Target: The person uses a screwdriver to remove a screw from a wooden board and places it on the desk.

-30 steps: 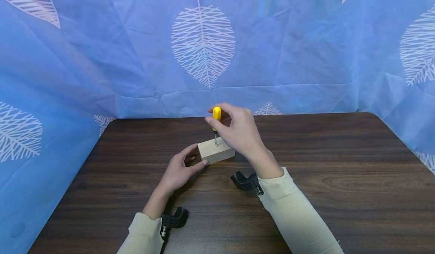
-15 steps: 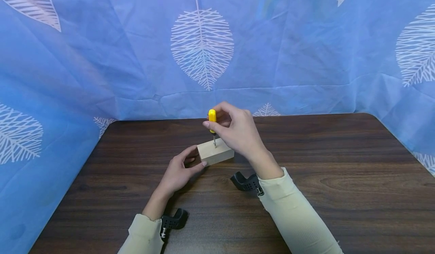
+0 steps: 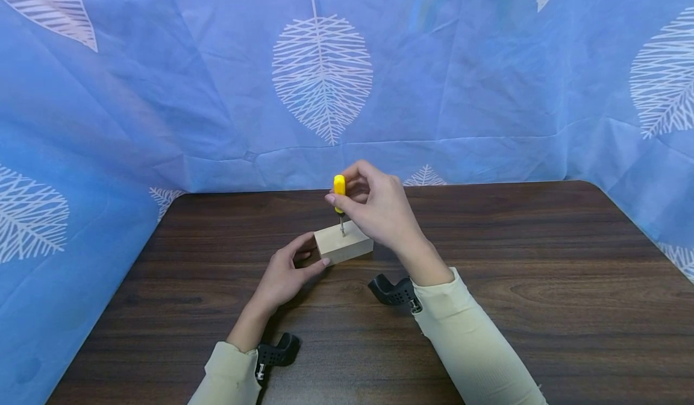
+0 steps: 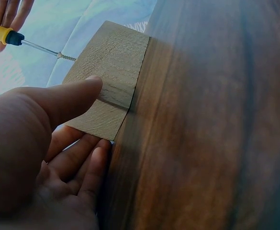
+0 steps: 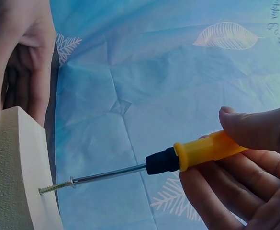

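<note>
A pale wooden block (image 3: 344, 247) lies on the dark table. My left hand (image 3: 284, 274) holds its left end, thumb (image 4: 84, 93) on the near face and fingers behind. From the block's top stands a screw (image 5: 56, 187), its tip in the wood and most of its thread showing. My right hand (image 3: 382, 212) grips the yellow handle of a screwdriver (image 5: 202, 152) between thumb and fingers. The screwdriver's metal shaft meets the screw head, nearly in line with the screw. In the left wrist view the same screw (image 4: 65, 56) sticks out from the block's top edge.
The brown wood-grain table (image 3: 520, 284) spreads around both arms. Blue cloth (image 3: 217, 91) with white leaf prints hangs behind and at the sides. Black wrist mounts (image 3: 391, 289) sit under both cream sleeves.
The screwdriver's handle has tilted slightly left and down, with the right hand's fingers shifting around it. The left hand and block keep their place.
</note>
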Tool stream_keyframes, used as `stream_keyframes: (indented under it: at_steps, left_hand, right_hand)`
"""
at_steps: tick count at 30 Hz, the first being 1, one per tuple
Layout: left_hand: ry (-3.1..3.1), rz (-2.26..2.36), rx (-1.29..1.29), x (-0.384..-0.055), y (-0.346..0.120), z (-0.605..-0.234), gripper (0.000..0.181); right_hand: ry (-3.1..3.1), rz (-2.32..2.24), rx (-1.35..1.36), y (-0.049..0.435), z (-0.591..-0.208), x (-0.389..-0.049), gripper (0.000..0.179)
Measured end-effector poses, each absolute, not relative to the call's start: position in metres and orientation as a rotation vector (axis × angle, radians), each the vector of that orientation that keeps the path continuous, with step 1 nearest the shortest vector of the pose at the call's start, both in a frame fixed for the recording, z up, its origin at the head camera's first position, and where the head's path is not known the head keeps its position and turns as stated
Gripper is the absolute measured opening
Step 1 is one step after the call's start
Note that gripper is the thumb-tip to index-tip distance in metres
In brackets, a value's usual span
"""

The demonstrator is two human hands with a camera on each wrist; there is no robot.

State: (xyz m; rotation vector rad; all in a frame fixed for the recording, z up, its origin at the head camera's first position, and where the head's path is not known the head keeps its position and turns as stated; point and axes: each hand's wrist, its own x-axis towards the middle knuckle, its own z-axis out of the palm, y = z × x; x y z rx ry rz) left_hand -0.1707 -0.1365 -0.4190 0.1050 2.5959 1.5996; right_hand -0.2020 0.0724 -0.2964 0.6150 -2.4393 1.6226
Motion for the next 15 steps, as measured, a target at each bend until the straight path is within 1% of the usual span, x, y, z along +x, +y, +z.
stream_keyframes:
  at_steps: [6, 15]
  left_hand:
    - [2.587, 1.612, 0.111, -0.1702, -0.1369, -0.4189, 0.066]
    - [2.596, 1.607, 0.108, -0.1704, -0.1364, -0.4184, 0.066]
  right_hand:
    - [-2.438, 1.63, 0.639, 0.0723, -0.296, -0.2024, 0.023]
    - [-2.475, 1.562, 0.627, 0.0724, -0.2969, -0.2022, 0.016]
